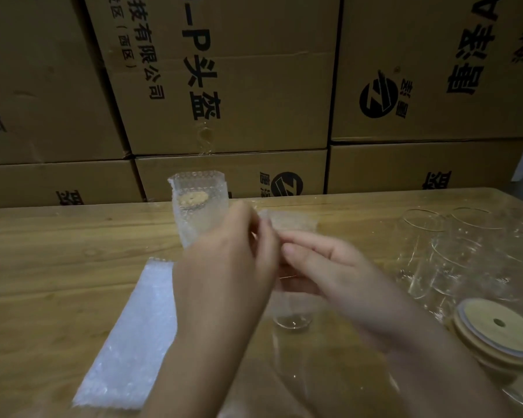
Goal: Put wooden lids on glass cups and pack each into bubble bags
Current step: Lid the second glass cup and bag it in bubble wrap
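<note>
Hiding most of the glass cup (292,322), left hand (224,267) and right hand (329,267) pinch a blurred bubble bag (287,220) round it; it stands upright just right of the packed cup (197,206).

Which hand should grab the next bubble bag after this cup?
Left. The flat bubble bags lie on the left of the table, beside the forearm of the left hand. The right hand would have to cross over the glass cup both hands hold.
</note>
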Available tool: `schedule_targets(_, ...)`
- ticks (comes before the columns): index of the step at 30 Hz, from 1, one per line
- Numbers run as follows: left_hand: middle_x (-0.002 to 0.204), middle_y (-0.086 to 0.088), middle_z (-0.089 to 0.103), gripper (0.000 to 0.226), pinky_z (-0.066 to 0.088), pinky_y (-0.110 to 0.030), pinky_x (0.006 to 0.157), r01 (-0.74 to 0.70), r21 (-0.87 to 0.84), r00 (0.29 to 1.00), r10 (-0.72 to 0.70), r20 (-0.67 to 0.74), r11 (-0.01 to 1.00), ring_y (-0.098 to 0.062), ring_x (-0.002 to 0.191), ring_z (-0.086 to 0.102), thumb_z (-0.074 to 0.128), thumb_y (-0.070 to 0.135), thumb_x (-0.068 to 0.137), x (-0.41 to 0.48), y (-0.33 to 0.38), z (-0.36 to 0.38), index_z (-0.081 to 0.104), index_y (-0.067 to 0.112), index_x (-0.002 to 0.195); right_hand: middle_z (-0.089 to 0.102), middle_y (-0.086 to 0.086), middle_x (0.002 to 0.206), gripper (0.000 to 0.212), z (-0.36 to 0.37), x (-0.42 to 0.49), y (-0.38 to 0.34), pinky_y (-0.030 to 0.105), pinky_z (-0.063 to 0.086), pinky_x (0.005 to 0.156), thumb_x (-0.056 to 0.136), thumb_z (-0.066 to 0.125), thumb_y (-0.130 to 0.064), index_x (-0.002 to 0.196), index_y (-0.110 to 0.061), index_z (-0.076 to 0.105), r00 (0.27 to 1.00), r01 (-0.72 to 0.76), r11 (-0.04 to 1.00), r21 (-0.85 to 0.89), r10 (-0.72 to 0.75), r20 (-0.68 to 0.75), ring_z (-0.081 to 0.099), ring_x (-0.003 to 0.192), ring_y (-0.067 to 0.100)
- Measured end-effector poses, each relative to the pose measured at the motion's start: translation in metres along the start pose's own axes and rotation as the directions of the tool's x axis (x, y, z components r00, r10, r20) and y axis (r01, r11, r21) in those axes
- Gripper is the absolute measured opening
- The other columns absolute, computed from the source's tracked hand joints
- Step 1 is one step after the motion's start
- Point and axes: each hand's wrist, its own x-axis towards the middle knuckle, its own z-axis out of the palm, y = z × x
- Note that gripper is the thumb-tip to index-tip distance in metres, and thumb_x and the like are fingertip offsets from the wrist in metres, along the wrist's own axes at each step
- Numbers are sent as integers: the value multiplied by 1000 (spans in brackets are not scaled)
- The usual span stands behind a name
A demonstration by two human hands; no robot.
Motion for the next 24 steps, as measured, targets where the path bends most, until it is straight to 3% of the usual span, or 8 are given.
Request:
schedule_targets(3,57,9,51,5,32,-25,46,147,-77,986,-140,85,986,-3,53,50,55,30,92,8,-22,8,53,27,88,71,-16,84,21,-4,2,4,18,53,59,96,46,-22,94,-33,64,894,129,866,-483,-312,-322,67,72,2)
schedule_targets(5,61,6,56,13,42,-29,50,199,-186,977,-180,114,962,-9,58,58,57,26,92,11,-29,8,46,32,95,66,-14,80,17,-11,5,12,16,44,50,93,45,-21,95,-30,59,774,80,709,-701,-487,-404,60,65,4)
schedule_targets(6,62,5,56,18,44,-30,50,204,-229,977,-183,112,952,-11,58,60,57,27,92,12,-30,7,41,36,91,63,-15,86,18,-16,8,18,18,43,55,93,44,-17,100,-28,57,765,30,666,-745,-495,-412,57,70,4)
schedule_targets(10,71,8,58,14,48,-38,49,131,-268,988,-102,119,954,-12,57,61,52,29,91,15,-32,-3,40,36,86,49,-11,122,29,-30,17,39,28,45,93,96,39,-12,120,-24,49,926,-198,490,-849,-190,-326,47,112,8)
schedule_targets(13,75,13,58,15,51,-44,53,59,-232,984,-17,180,971,-13,59,61,49,22,88,16,-35,-13,48,36,81,41,-14,132,35,-30,18,44,25,41,91,96,39,-14,127,-30,46,952,-168,480,-861,-148,-268,43,116,8)
schedule_targets(17,70,16,63,24,52,-40,57,107,-246,983,-65,171,963,-8,60,59,52,15,82,17,-34,-16,65,32,71,20,-16,150,58,-28,16,45,32,34,101,84,38,-34,141,-38,28,985,-138,490,-861,-22,-170,30,132,14)
schedule_targets(20,70,14,62,14,53,-40,60,162,-216,981,-133,143,963,-5,64,56,56,30,77,16,-32,-15,64,30,66,15,-14,148,66,-25,18,50,29,37,96,80,55,-32,136,-41,22,983,-136,402,-905,-55,-173,32,130,14)
schedule_targets(24,78,15,58,10,48,-31,59,193,-180,977,-171,132,965,-3,67,55,55,43,72,15,-33,-14,61,34,74,31,-14,130,57,-23,21,58,25,40,71,77,67,-48,118,-40,28,967,-143,359,-922,-148,-207,49,107,11)
